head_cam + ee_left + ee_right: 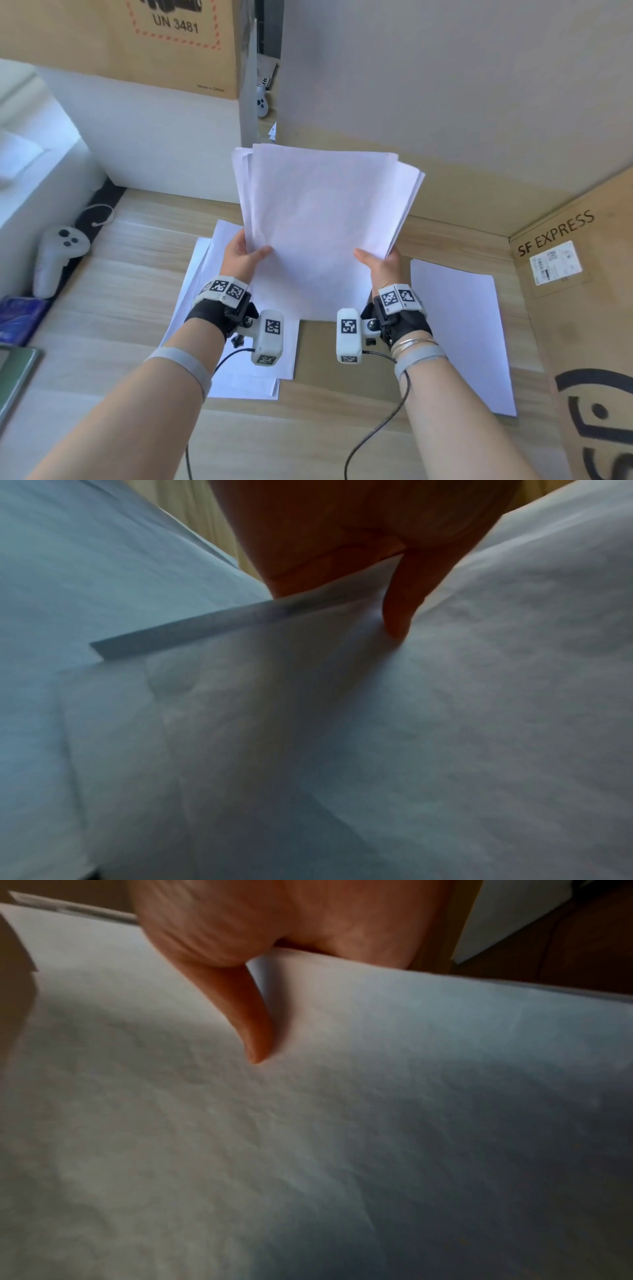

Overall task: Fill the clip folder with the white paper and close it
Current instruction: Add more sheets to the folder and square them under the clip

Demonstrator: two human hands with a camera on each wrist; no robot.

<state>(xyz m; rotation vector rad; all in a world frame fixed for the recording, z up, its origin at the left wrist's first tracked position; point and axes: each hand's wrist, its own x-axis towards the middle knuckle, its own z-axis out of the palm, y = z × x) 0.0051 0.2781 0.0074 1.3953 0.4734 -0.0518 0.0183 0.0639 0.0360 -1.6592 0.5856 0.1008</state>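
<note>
I hold a loose stack of white paper (322, 219) upright above the wooden table, its sheets fanned unevenly at the top. My left hand (245, 255) pinches the stack's left edge, thumb on the front. My right hand (378, 262) pinches the right edge the same way. The left wrist view shows my left thumb (399, 601) pressed on the paper (377, 737); the right wrist view shows my right thumb (251, 1020) on the paper (308, 1137). More white sheets (239, 342) lie on the table under the stack, and a single sheet (459, 329) lies to the right. No clip folder shows.
Cardboard boxes stand at the back left (130, 41) and at the right (582, 308). A white game controller (58, 257) lies at the table's left edge beside a white block (44, 154). Cables trail from my wrist cameras.
</note>
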